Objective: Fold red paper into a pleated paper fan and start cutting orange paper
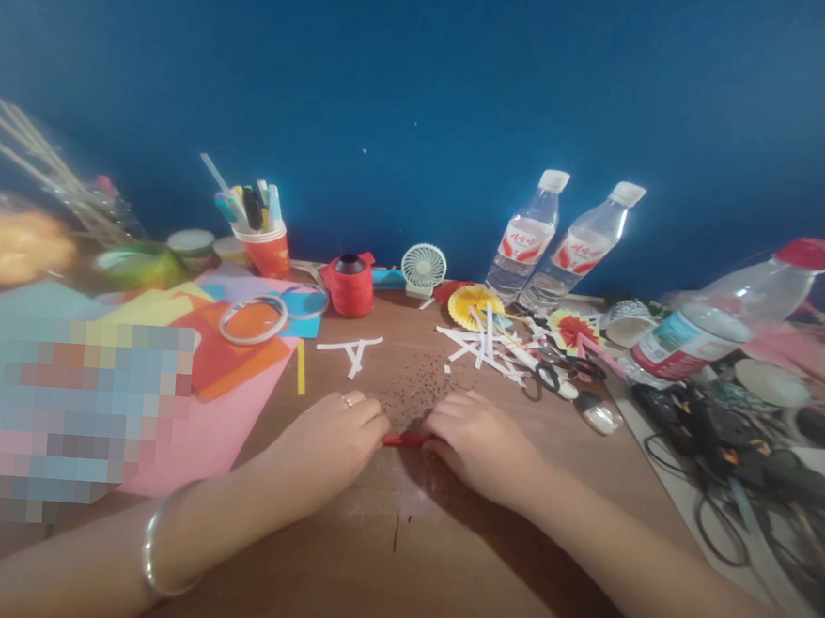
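My left hand (337,436) and my right hand (478,436) rest on the brown table (381,552), knuckles up, fingers curled. Between them they pinch a small red strip (403,438), each hand holding one end. A ring shows on my left hand and a silver bangle (151,554) on the left wrist. Fine dark specks (413,389) lie scattered on the table just beyond the strip.
Coloured paper sheets (231,372) and tape rings (253,319) lie left. A red cup of pens (265,242), a red roll (349,284), a small fan (423,268), water bottles (530,237), white paper strips (484,347), scissors (556,371) and dark cables (741,454) crowd the back and right.
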